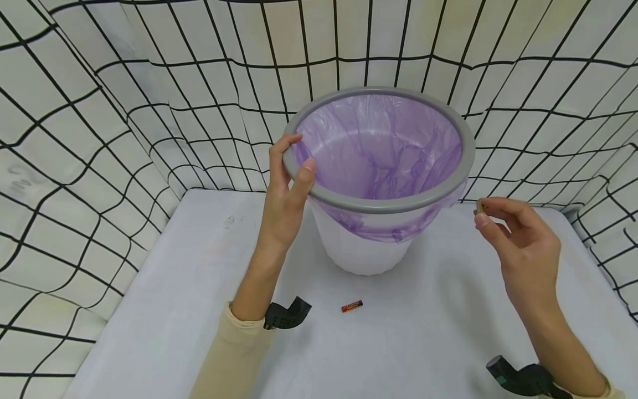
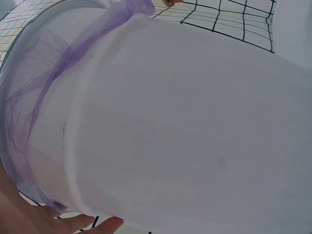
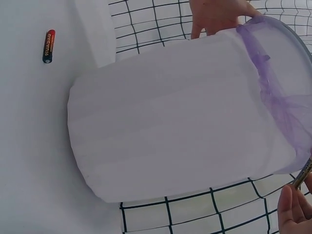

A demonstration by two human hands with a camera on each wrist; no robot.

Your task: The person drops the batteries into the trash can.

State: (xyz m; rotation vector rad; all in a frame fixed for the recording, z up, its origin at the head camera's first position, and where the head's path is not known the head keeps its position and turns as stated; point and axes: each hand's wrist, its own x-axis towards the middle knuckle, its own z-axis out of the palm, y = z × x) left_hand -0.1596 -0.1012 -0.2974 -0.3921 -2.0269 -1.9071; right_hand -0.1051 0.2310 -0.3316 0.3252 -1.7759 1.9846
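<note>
A white trash can (image 1: pixel 369 257) with a grey rim (image 1: pixel 379 206) is lined with a purple plastic bag (image 1: pixel 344 147), whose edge hangs over the outside. My left hand (image 1: pixel 284 208) grips the rim at its left, the thumb on the near side and fingers over the edge. Off to the right of the can, my right hand (image 1: pixel 530 244) pinches a small battery (image 3: pixel 303 174) between thumb and fingers, apart from the rim. A red and black battery (image 1: pixel 351 306) lies on the table in front of the can; the right wrist view shows it too.
The white table (image 1: pixel 199 266) carries the can. Walls covered with black grid netting (image 1: pixel 209 64) rise behind and at both sides. Each forearm wears a black wrist camera, the left one (image 1: pixel 288 314) close to the loose battery.
</note>
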